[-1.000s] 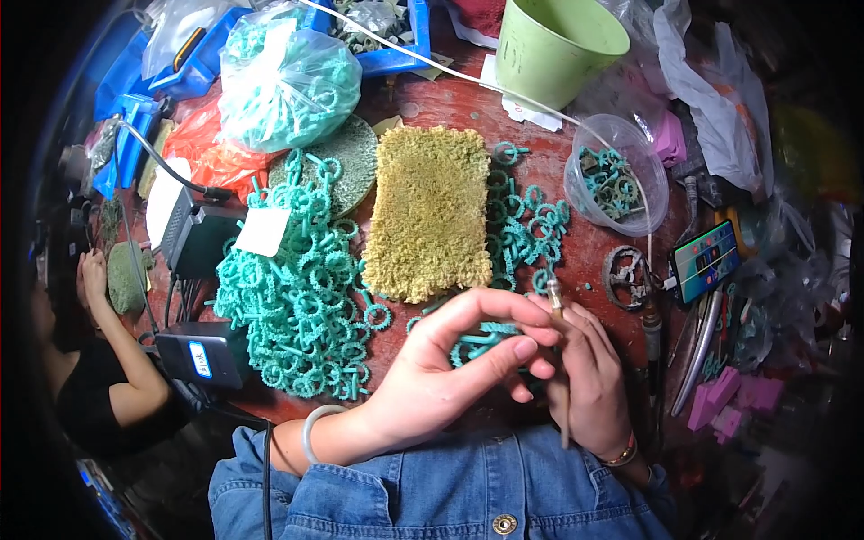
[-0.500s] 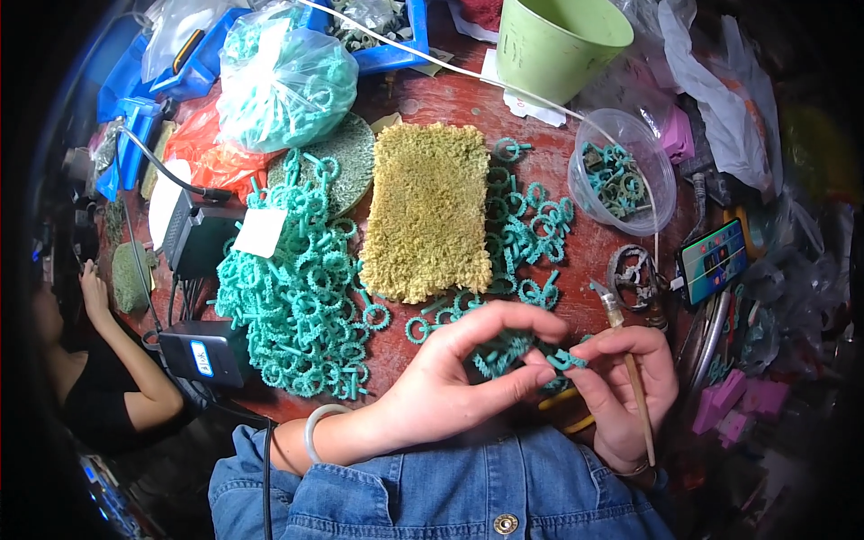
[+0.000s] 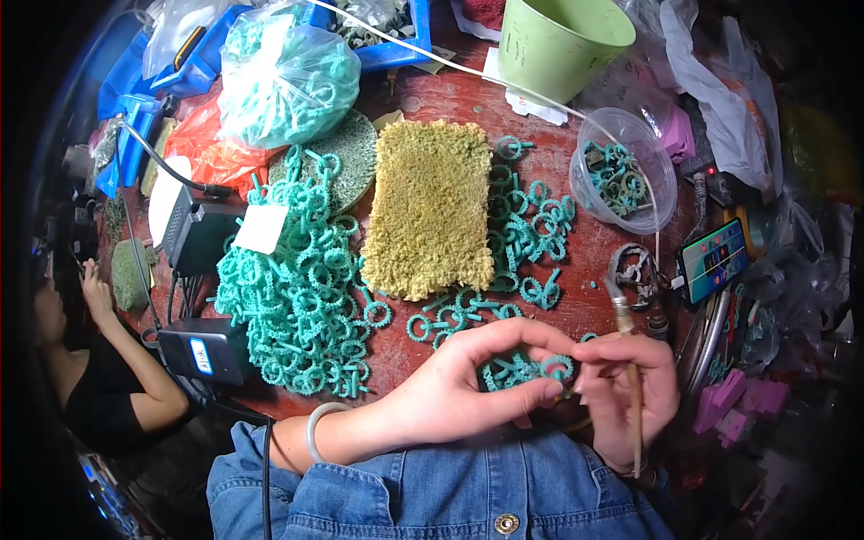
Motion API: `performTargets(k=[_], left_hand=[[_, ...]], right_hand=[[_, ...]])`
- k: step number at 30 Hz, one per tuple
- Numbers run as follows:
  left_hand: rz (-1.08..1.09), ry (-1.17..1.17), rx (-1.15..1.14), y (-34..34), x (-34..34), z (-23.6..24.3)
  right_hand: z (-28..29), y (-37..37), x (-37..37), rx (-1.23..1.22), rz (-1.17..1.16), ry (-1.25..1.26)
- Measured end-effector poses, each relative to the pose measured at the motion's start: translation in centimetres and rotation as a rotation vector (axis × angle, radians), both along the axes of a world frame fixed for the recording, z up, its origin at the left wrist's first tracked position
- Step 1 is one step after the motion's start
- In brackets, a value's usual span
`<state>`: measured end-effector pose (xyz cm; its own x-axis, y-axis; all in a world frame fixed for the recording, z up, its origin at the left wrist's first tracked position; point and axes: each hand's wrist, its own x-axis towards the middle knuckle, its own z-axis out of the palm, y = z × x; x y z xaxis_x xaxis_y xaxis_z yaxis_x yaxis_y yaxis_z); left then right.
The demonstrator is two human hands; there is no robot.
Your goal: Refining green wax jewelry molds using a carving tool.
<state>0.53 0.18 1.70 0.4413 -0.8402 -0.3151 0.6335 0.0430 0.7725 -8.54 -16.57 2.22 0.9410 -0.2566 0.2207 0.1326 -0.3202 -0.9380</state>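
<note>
Several small teal notched rings with short stems (image 3: 513, 371) lie in the curled fingers of my left hand (image 3: 450, 382), whose thumb rests against them. A thin brush-like tool with a wooden handle (image 3: 636, 409) is tucked in my right hand (image 3: 630, 373). My right fingertips are pinched together beside the left fingertips; whether a ring is between them is hard to make out. Ahead of my hands stands a rough yellow spongy block (image 3: 430, 211). A large heap of the same teal rings (image 3: 297, 306) is to its left, and a smaller group (image 3: 531, 220) lies to its right.
A clear round tub (image 3: 661, 171) with mixed pieces and a green bucket (image 3: 553, 45) stand at the far right. A tied bag of teal rings (image 3: 288, 85) is at the far left. A phone (image 3: 713, 261) leans at the right. Another person's arm (image 3: 135, 360) shows at the left.
My right hand has turned slightly, and the tool stands more upright. My left hand has opened a little toward me, so more of the rings in it show.
</note>
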Motion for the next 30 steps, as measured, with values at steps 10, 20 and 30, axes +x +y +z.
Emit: performTargets(k=[10, 20, 30], left_hand=[[0.106, 0.320, -0.137, 0.1, -0.2, -1.0], [0.124, 0.322, -0.162, 0.1, -0.2, -1.1], [0.116, 0.287, -0.128, 0.0, -0.2, -0.9]], right_hand=[[0.2, 0.2, 0.3, -0.094, -0.122, -0.169], [0.2, -1.3, -0.3, -0.233, 0.040, -0.282], [0.0, -1.1, -0.6, -0.312, 0.018, -0.309]])
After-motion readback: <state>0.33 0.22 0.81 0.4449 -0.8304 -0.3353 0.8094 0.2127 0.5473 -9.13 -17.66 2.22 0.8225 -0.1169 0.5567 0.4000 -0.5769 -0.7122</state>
